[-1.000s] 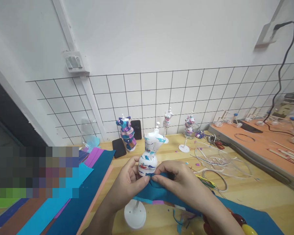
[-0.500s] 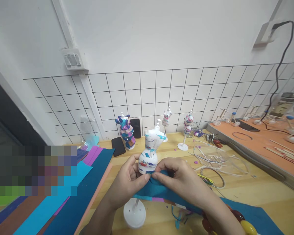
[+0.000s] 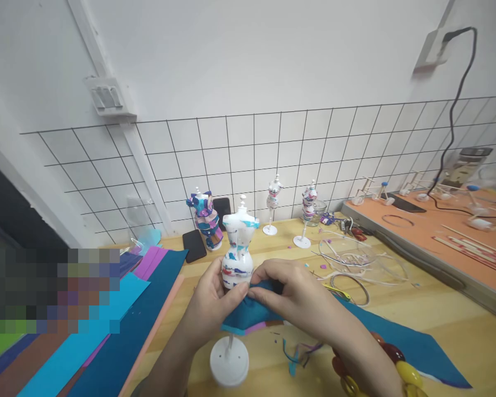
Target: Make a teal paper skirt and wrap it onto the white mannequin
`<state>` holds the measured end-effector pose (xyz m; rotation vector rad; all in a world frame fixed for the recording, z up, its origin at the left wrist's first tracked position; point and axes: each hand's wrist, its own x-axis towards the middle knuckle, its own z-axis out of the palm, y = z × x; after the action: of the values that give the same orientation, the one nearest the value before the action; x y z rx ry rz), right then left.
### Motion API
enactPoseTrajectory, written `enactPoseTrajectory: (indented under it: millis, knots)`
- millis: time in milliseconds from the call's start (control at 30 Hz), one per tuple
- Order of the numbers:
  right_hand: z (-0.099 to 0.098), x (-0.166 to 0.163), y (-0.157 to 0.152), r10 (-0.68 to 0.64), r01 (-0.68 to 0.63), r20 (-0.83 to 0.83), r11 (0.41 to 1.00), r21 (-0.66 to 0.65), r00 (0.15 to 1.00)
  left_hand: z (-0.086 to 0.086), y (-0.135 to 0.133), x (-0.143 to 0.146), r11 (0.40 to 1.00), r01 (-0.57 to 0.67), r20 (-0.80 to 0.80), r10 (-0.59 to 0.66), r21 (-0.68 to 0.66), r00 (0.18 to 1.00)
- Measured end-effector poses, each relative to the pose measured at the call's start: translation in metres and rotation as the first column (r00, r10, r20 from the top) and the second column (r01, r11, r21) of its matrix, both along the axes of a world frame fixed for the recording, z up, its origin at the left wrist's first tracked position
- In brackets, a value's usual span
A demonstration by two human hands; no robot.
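A white miniature dress form point(image 3: 240, 251), smeared with blue, red and purple, stands upright on a round white base point(image 3: 229, 361). Wrapped around its left side, my left hand point(image 3: 221, 292) grips the hips, its thumb pressing a teal strip point(image 3: 252, 314) at the lower edge. My right hand point(image 3: 291, 292) pinches the gathered top of that strip between thumb and fingers, close beside the left thumb. The strip looks like cloth or soft paper, with a purple and brown lower border, and hangs below the form. Its tail point(image 3: 405, 336) runs right beneath my right forearm.
Coloured sheets point(image 3: 140, 325) lie at the left. Behind stand a dressed form point(image 3: 206, 220) and two smaller forms point(image 3: 273, 198), near phones point(image 3: 194, 246). Tangled clear cords point(image 3: 347, 256) and yellow-handled scissors or a similar tool point(image 3: 339, 294) lie right, before an orange board point(image 3: 434, 226).
The dress form has turned slightly and stands more upright. My right hand still pinches the teal strip, shifted a little along its edge. The whole view has moved slightly.
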<state>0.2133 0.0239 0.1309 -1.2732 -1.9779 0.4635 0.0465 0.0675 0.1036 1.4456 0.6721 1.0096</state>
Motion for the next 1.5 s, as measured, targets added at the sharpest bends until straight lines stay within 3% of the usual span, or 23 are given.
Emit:
enactPoseTrajectory:
  millis: [400, 800, 933, 1033, 1100, 1233, 1367, 1500]
  knots:
    - [0.005, 0.008, -0.004, 0.045, -0.045, -0.008, 0.997, -0.058, 0.999, -0.009, -0.007, 0.008, 0.99, -0.07, -0.093, 0.082, 0.123, 0.992]
    - [0.007, 0.009, -0.015, 0.076, -0.076, -0.013, 0.994, -0.076, 0.997, -0.001, -0.017, 0.008, 0.978, -0.049, 0.0, 0.05, 0.202, 0.999]
    - [0.008, 0.007, -0.021, -0.076, 0.071, 0.028, 0.989, 0.131, 0.997, 0.008, -0.015, 0.003, 0.988, -0.1, -0.065, 0.108, 0.115, 0.992]
    - [0.003, -0.002, -0.031, -0.051, 0.019, 0.092, 0.946, 0.325, 0.994, 0.011, -0.012, -0.001, 0.99, -0.124, -0.107, 0.131, 0.069, 0.986]
    - [-0.006, -0.01, -0.036, -0.013, -0.072, 0.189, 0.899, 0.432, 0.982, 0.009, -0.009, -0.002, 0.994, -0.105, -0.132, 0.108, 0.031, 0.985]
    - [-0.034, -0.025, -0.036, -0.17, -0.045, 0.262, 0.756, 0.653, 0.95, 0.0, -0.006, 0.001, 0.995, -0.103, -0.14, 0.1, -0.013, 0.985]
    - [-0.052, -0.029, -0.029, -0.284, 0.04, 0.207, 0.671, 0.741, 0.936, -0.008, -0.006, 0.007, 0.986, -0.163, -0.132, 0.164, 0.018, 0.978]
    - [-0.054, -0.024, -0.033, -0.217, -0.039, 0.23, 0.643, 0.765, 0.949, -0.008, -0.009, 0.01, 0.988, -0.151, -0.175, 0.151, 0.016, 0.973]
